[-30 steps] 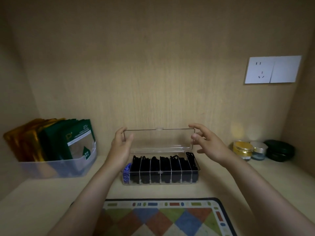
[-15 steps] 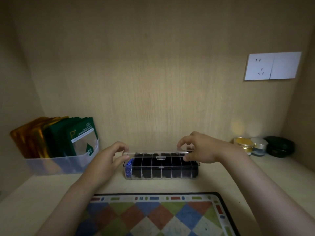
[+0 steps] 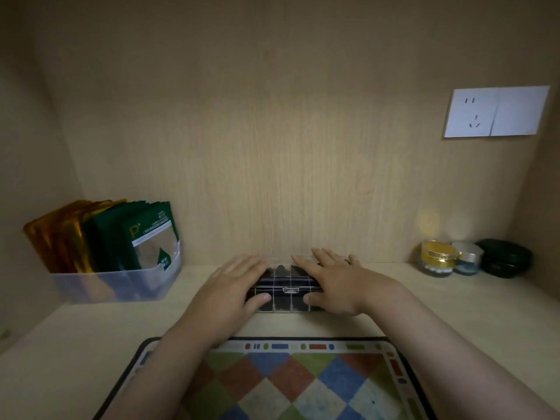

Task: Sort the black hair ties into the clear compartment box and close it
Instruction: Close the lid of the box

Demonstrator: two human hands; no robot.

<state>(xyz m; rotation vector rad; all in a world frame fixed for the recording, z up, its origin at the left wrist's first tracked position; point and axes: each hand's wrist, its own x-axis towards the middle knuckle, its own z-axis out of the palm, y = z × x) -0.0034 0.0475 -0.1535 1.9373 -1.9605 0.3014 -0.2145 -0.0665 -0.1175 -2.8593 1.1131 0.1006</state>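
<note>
The clear compartment box (image 3: 285, 288) lies on the shelf against the back wall with its lid down. Black hair ties (image 3: 281, 302) show through its clear front and top. My left hand (image 3: 235, 284) rests flat on the left half of the lid, fingers spread, thumb on the front wall. My right hand (image 3: 333, 281) lies flat on the right half in the same way. A small latch tab sits between the two thumbs at the front edge. Both ends of the box are hidden under my hands.
A translucent bin (image 3: 121, 283) with gold and green sachets stands at the left. Three small jars, gold-lidded (image 3: 438, 257), silver-lidded (image 3: 468, 257) and dark (image 3: 504, 258), stand at the right. A chequered mat (image 3: 272, 383) lies in front. A white wall socket (image 3: 497, 111) is upper right.
The lid stood upright a second ago with both hands on its top corners. It swung down onto the box, and both hands now lie flat on top of it.
</note>
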